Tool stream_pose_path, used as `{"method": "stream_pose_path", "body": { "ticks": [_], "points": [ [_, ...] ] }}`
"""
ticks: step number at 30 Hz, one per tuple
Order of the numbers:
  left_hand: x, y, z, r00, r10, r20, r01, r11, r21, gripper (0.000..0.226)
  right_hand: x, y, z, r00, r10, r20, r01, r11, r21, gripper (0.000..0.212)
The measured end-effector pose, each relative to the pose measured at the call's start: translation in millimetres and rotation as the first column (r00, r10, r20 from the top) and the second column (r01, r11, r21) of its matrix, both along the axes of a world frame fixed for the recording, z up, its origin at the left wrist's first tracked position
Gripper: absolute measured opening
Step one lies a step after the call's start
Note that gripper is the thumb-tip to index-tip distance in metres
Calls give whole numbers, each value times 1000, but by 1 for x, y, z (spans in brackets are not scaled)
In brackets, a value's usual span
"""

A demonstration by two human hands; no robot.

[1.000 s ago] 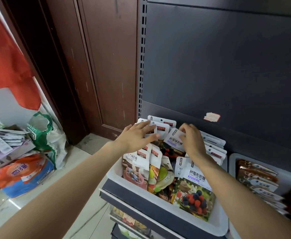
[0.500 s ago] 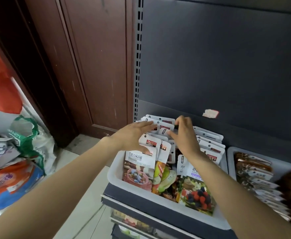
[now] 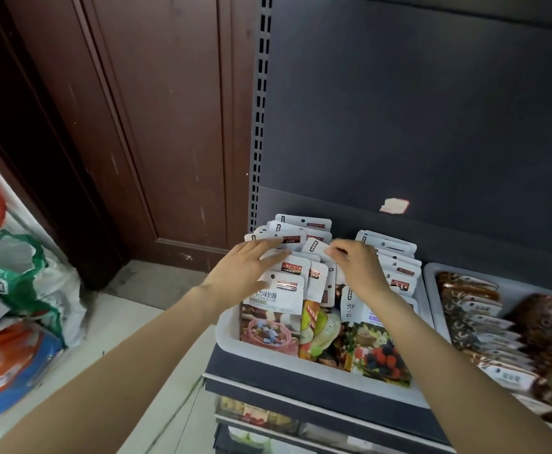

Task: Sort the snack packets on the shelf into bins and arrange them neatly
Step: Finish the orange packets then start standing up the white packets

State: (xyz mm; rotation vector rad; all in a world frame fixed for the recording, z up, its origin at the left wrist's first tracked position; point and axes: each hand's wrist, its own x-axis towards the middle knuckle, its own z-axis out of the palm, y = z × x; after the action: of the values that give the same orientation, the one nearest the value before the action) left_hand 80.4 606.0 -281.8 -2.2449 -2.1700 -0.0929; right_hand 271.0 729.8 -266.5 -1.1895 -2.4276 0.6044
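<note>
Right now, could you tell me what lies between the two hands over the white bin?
In the head view, between the left hand and right hand stand upright snack packets in the white bin; both hands touch packet tops.

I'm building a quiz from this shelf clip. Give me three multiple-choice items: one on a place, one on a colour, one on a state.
1. Where is the white bin of snack packets?
A. on the floor
B. at the shelf's left end
C. on a chair

2. What colour is the back panel?
A. dark grey
B. yellow
C. white

3. How is the left hand?
A. clenched in a fist
B. out of view
C. fingers straight on the packets

Key: 1 B, it sits beside the upright post. 2 A, the panel shows dark grey. 3 C, its fingers lie flat across the packet tops.
</note>
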Motion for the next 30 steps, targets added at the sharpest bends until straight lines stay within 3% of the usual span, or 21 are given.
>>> {"method": "stream_pose_path", "body": {
  "ticks": [3, 6, 8, 11, 15, 20, 24, 26, 30],
  "points": [
    [1, -5, -7, 999, -2, 43, 2, 1000, 4, 75, -6, -1, -2, 995, -92, 35, 92, 996, 17, 23],
    [3, -6, -9, 997, 9, 71, -13, 998, 56, 67, -12, -13, 1, 969, -236, 72, 211, 944, 253, 14],
    [5, -6, -7, 996, 20, 86, -25, 998, 52, 61, -10, -22, -1, 966, -234, 112, 193, 937, 290, 10],
    [4, -3, 0, 994, 30, 105, -34, 999, 32, 51, -5, -28, -8, 983, -104, 154, 91, 992, 87, 26],
    [2, -4, 10, 981, -7, 191, 13, 999, -31, 35, 5, -27, -5, 986, 47, 163, -25, 991, -133, 43],
    [25, -7, 27, 965, -147, 215, 146, 989, 22, 19, 37, -35, -4, 991, -98, -95, 89, 991, -103, 50],
    [60, 10, 39, 813, -186, 552, 241, 970, -28, 15, 76, -39, -7, 973, -192, -131, 159, 961, -227, 60],
    [87, 21, 42, 744, -185, 642, 278, 960, -45, 19, 95, -36, -6, 942, -279, -189, 221, 935, -279, 51],
    [139, 54, 30, 772, -107, 627, 208, 974, -89, 33, 125, -36, 4, 825, -422, -376, 222, 854, -471, 25]
  ]
}}
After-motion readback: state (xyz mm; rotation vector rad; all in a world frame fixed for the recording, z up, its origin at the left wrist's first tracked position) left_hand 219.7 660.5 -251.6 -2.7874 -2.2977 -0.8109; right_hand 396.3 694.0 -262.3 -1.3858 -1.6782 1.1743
